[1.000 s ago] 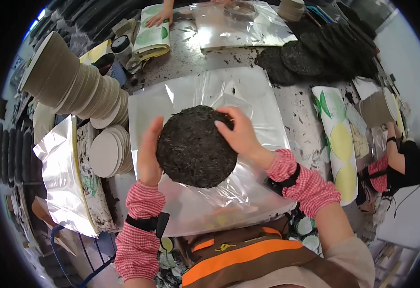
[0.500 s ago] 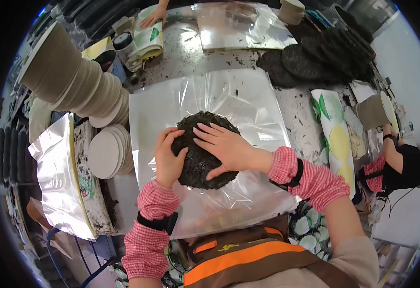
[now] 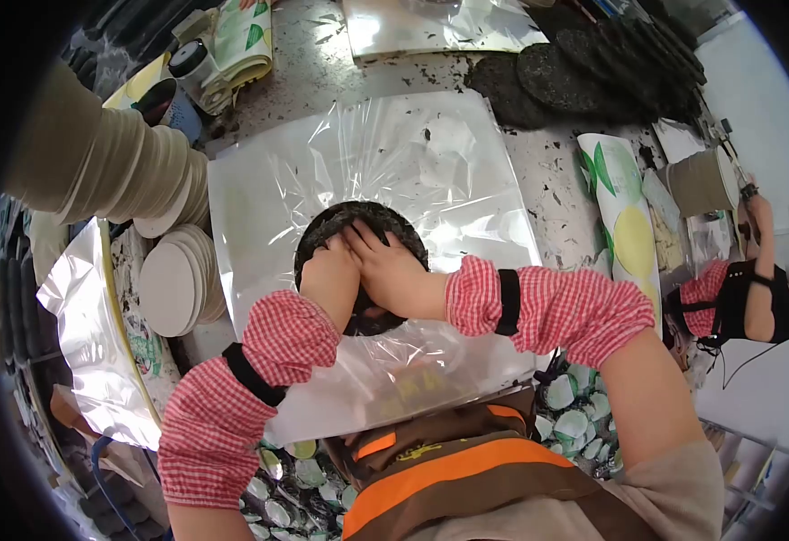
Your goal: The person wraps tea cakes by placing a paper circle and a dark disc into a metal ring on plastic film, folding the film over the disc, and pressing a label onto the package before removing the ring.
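Lowered onto mid clear sheet [image 3: 448,171] since before: dark pressed cake [image 3: 367,216]. Left hand [image 3: 329,275], right hand [image 3: 387,263] flat on top, grip spread, clasping nothing. Likely stiff, hefty, crumbly; best cupped at rim.

We are resting our left hand [image 3: 329,275] and right hand [image 3: 387,266] side by side on the cake [image 3: 358,216], which is lying on the plastic sheet [image 3: 453,167]. Discs [image 3: 173,288] are sitting left of it, more cakes [image 3: 556,77] behind right.
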Demonstrator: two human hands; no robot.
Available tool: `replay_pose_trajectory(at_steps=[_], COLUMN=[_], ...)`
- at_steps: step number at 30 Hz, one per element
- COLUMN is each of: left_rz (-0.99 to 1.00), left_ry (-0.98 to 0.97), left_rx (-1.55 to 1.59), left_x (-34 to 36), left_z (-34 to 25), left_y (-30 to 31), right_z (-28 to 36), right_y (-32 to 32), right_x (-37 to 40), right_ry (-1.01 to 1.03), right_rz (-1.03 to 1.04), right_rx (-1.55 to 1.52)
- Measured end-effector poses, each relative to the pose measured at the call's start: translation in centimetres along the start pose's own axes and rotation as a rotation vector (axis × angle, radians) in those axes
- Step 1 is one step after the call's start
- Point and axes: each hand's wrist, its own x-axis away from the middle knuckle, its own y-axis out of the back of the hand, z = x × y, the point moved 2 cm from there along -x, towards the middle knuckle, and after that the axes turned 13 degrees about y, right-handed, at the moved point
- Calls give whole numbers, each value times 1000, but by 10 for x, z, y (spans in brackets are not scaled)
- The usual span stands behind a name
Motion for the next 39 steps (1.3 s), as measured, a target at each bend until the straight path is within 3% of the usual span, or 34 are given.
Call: replay_pose_trajectory(at_steps=[2,4,5,7,8,9,10,11,13,14,15,16,17,18,20,21,22,23,24,25,26,28,29,30,31,32,33,34,35,37,38,39], left_rz=[12,37,-26,-109,-188,-272,-267,-277,-231,-214,-213,-256,-299,-287,-653,-199,258,-286,-47,192,177,-383,-639,-687,-604,-534,-552,-400,-237,-234,-261,-384], left_ry=[-49,-54,-157,-316,-293,-266,-240,-213,-105,-91,-80,-106,-139,-147,316,271,217,-593,-362,-122,-115,-35,-5,-157,-227,-302,-329,-43,249,250,267,200], left_rx=[-15,32,188,457,516,575,679,779,717,618,622,434,246,251,426,700,943,622,735,838,831,778,742,649,739,818,802,835,857,818,790,816], left_x=[2,15,24,51,71,95,127,157,189,193,193,187,186,200,231,229,228,230,219,199,180,136,123,108,103,90,85,80,75,74,71,66], left_z=[4,19,26,37,42,46,52,56,41,38,49,63,69,69,89,73,52,48,44,37,36,43,41,19,12,7,2,-3,-5,-13,-16,-14], left_y=[13,25,38,63,69,70,54,37,5,-9,-22,-23,-22,-15,32,72,100,65,7,-14,-15,0,9,33,24,23,24,24,22,27,30,19], right_z=[7,17,13,3,-5,-6,-11,-6,2,12,18,29,34,33,21,12,-4,-19,-24,-24,-24,13,13,2,-7,-3,3,7,-4,-17,8,31], right_y=[4,20,41,73,89,99,103,112,69,61,46,30,41,64,110,107,97,82,50,10,-9,29,3,-36,-52,-36,-25,-15,-5,7,57,72], right_x=[-6,3,3,13,46,68,95,122,172,185,197,205,202,204,215,225,238,243,241,237,227,168,158,150,141,129,121,111,101,89,64,41], right_ry=[-111,-44,23,-106,1,-126,-222,-284,-531,-517,-679,-829,-807,-821,-614,-612,-678,-736,-715,-643,-564,-302,-323,-138,71,78,-61,-201,-195,-396,-226,-109], right_rz=[16,-4,-25,68,-337,-713,-853,-846,-800,-799,-665,-487,-510,-505,-901,-909,-1117,-1323,-1331,-1082,-836,-483,-480,-688,-895,-914,-1076,-1208,-1232,-931,-1102,-1153], right_rx=[158,167,202,-52,-68,-260,-68,165,190,190,-355,-905,-1051,-1057,-1372,-1368,-1313,-1253,-1255,-1049,-837,92,75,-248,-553,-529,-980,-1449,-1440,-1160,-338,-617])
